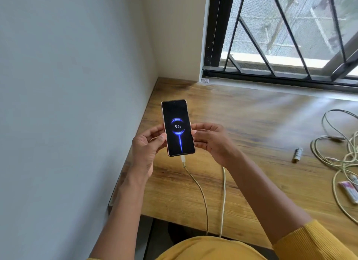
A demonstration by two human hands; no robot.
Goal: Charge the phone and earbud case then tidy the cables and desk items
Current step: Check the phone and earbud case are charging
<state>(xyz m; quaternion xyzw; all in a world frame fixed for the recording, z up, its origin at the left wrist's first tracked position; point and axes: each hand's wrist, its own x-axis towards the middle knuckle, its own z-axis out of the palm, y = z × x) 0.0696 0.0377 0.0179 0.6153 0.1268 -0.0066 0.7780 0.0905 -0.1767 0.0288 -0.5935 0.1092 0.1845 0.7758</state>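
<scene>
I hold a phone [177, 128] upright above the left end of the wooden desk [251, 124]. Its screen glows with a blue charging animation reading 93. My left hand [147, 145] grips its left edge and my right hand [211, 141] grips its right edge. A yellowish cable [199, 190] is plugged into the phone's bottom and runs down over the desk's front edge. A second pale cable [223, 199] hangs beside it. No earbud case is in view.
A tangle of pale cables [341, 149] lies at the desk's right side. A small battery [297, 154] lies left of the tangle, and two more battery-like items [349, 190] lie near the right edge. A wall bounds the desk on the left; a barred window stands behind it.
</scene>
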